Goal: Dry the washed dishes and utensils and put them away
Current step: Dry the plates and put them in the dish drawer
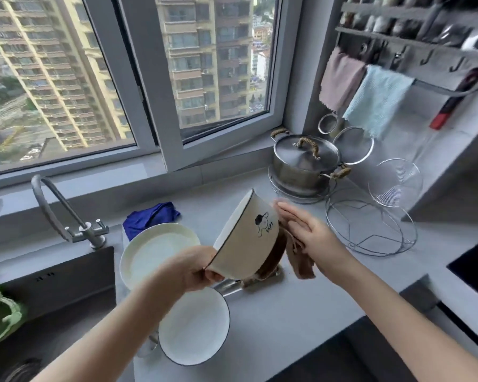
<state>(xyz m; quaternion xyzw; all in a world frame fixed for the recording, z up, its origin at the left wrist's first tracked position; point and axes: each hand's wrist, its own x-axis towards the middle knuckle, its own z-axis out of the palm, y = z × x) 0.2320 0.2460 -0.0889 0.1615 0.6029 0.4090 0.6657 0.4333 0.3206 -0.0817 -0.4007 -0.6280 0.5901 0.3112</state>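
One bowl is held tilted above the counter. One plate and a second bowl lie under it. The left hand pinches the rim of the tilted bowl. The right hand, fingers straight and together, presses one brown cloth on its base.

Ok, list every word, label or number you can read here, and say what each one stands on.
"Enjoy", as far as it can be made out: small black letters on the outside of the bowl, beside a little drawing; blurred, so not certain.
Jars on the wall shelf: labels too blurred to read.
Sink: small dark marks on its front rim, too small to read.
No other text shows.
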